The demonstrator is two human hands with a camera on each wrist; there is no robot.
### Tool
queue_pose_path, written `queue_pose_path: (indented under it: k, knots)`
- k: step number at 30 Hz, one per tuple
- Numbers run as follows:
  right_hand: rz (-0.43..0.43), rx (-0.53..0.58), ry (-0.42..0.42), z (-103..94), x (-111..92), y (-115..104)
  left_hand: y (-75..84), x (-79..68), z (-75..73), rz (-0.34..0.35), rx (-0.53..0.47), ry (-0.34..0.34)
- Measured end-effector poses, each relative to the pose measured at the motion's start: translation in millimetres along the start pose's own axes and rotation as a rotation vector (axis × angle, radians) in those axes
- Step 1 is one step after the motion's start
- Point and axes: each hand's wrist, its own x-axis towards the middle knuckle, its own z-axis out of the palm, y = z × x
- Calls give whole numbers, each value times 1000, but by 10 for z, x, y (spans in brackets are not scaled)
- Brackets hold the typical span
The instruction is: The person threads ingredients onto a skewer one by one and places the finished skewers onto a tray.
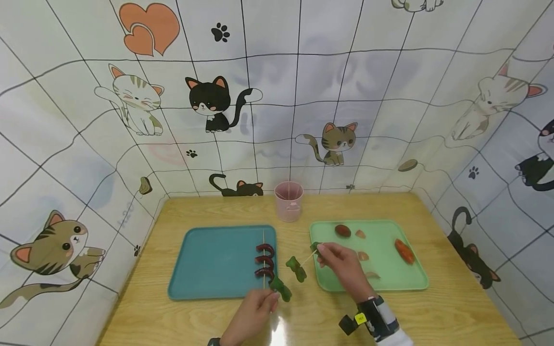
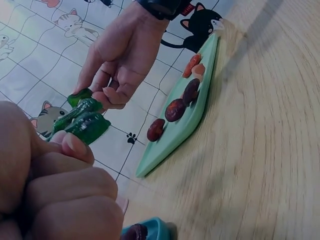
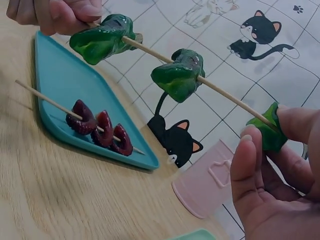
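Note:
My left hand [image 1: 248,317] pinches one end of a thin wooden skewer [image 3: 150,51], close beside a glossy green candied fruit piece [image 3: 102,40]. A second green piece [image 3: 181,75] sits midway along the stick, apart from the first. At the far end, my right hand [image 1: 346,269] pinches a smaller green piece [image 3: 270,130] between thumb and fingers, with the stick's tip at it; whether the tip passes right through is hidden. Both hands are raised above the table, between the two trays. In the left wrist view the green pieces overlap one another.
On the blue tray [image 1: 216,269] lies another skewer bearing three dark red curved fruit pieces [image 3: 102,130]. The green tray [image 1: 381,283] holds a dark red piece [image 1: 343,230], an orange-red piece [image 1: 404,251] and several pale ones. A pink bucket [image 1: 289,206] with sticks stands at the back.

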Motion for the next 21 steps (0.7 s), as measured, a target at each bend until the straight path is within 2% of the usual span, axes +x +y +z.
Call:
queue_pose_path:
  k: [6,12,17,21]
  knots:
    - [-4,-35,-24,128,9,33,30,49,12,12,-6,3]
    - [5,3,17,153,15,24,57,87,-6,-35,0,7]
    - [5,-5,24,165,48,7,34,57,-38,-15,20,65]
    - [7,-23,28,189,80,-45,8,41,-39,1,58,143]
